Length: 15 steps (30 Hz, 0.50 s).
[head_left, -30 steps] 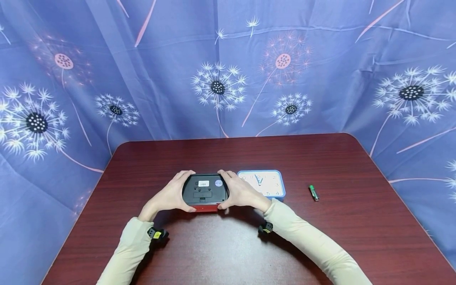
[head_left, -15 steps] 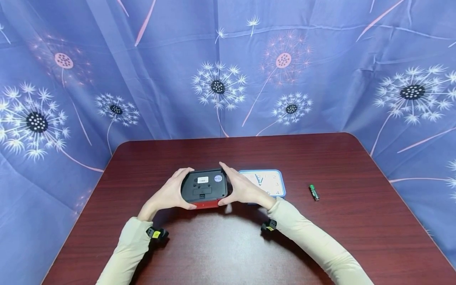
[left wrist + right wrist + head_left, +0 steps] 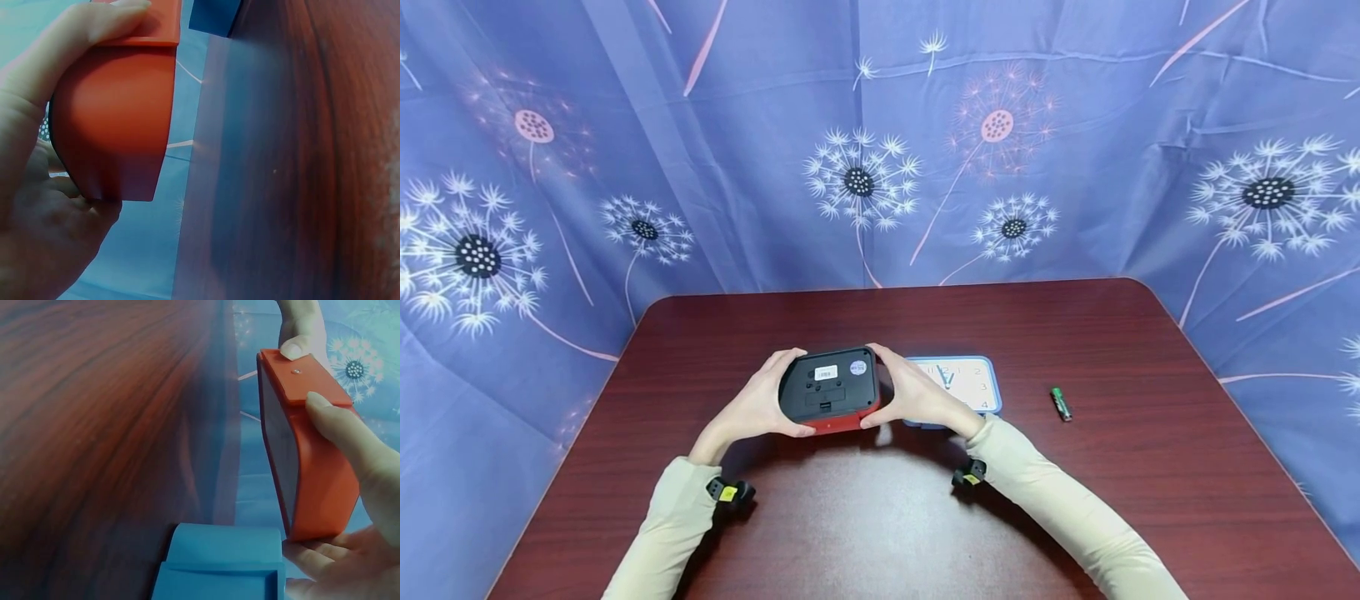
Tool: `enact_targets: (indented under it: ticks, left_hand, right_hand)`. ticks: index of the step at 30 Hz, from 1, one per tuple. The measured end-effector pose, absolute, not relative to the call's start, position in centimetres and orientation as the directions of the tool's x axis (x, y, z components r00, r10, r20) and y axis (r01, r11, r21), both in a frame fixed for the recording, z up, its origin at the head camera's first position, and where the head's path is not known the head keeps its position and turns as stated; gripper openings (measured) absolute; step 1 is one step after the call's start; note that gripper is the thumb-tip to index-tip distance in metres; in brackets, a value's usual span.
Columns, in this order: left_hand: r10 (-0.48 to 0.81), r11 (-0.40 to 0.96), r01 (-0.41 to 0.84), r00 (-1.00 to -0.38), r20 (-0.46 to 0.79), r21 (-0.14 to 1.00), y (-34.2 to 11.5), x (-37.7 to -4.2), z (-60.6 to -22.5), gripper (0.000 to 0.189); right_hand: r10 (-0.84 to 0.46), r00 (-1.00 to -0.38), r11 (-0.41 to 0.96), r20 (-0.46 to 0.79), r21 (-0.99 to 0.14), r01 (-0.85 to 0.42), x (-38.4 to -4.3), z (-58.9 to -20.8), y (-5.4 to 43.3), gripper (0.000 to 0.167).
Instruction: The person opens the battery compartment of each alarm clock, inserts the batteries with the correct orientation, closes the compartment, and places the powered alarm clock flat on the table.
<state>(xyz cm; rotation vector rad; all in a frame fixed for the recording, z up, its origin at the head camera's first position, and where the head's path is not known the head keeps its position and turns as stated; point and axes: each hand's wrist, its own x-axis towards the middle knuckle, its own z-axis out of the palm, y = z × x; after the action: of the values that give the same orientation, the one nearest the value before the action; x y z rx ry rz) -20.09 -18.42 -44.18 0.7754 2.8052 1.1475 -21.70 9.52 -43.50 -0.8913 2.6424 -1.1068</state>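
Both hands hold a red clock (image 3: 823, 386) face down, its black back with a battery cover and white label turned up. My left hand (image 3: 754, 406) grips its left end, thumb on the near red side and fingers at the far edge. At the other end my right hand (image 3: 913, 393) grips it the same way, thumb on the red side (image 3: 309, 378). In the right wrist view the red clock is held up off the table, its front pane facing down. A blue-framed clock (image 3: 966, 382) with a white dial lies face up, partly behind my right hand.
A green battery (image 3: 1061, 404) lies on the dark red wooden table (image 3: 880, 508), right of the blue clock. A blue curtain with dandelion prints (image 3: 760, 150) hangs behind the table's far edge.
The red clock has risen and moved slightly away from me, its right end now tilted a little higher. My right hand has shifted its fingers along that end. The blue clock and battery stay put.
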Motion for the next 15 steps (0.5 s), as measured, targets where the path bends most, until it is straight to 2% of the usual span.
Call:
enact_targets:
  ticks: [15]
  left_hand:
    - [0.437,0.594,0.473,-0.869,0.232,0.651,-18.27,-19.93,-43.82,0.109]
  right_hand:
    - [-0.571,-0.788,0.437,0.229,-0.728,-0.528,-21.98,-43.29,9.74,0.104]
